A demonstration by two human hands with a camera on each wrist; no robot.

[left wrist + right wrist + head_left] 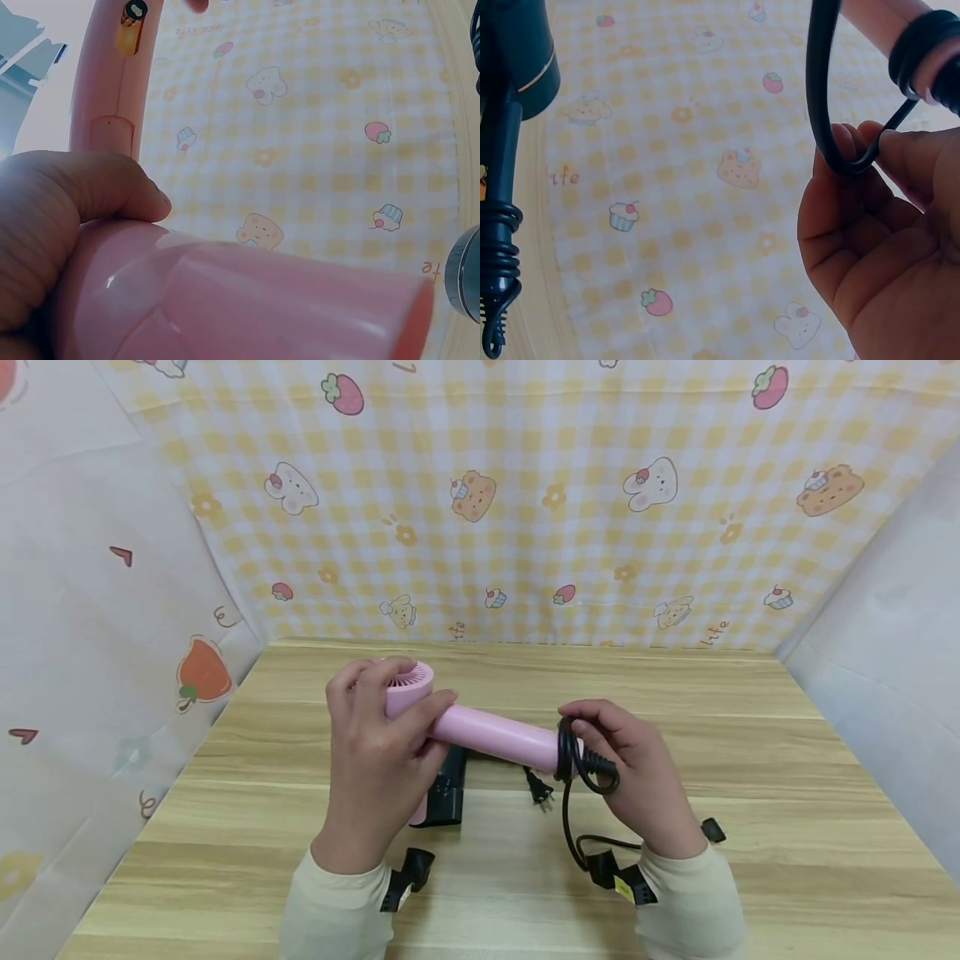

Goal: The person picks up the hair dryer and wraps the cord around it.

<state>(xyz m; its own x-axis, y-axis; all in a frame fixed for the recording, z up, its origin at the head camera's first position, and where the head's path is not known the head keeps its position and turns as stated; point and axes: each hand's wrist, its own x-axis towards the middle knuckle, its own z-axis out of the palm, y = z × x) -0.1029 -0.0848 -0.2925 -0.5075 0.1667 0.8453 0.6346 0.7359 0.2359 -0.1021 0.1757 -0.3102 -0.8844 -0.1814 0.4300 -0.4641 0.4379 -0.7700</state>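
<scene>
A pink hair dryer [498,739] is held up above the table, its handle slanting down toward the right. My left hand [367,760] grips it at the head, thumb lying by the joint with the handle in the left wrist view. Black cord [564,752] is wound in loops around the handle's far end. My right hand [641,777] pinches a loop of this cord between thumb and fingers, as the right wrist view shows. From the loops the cord hangs down and runs behind my right wrist. Behind the pink dryer, a black hair dryer [447,802] is partly hidden.
The black dryer's handle, in the right wrist view, has its own cord [499,247] coiled round it. A black two-pin plug [538,788] lies on the wooden table [787,752]. A checked cloth [525,543] hangs along the back, with white cloth sides.
</scene>
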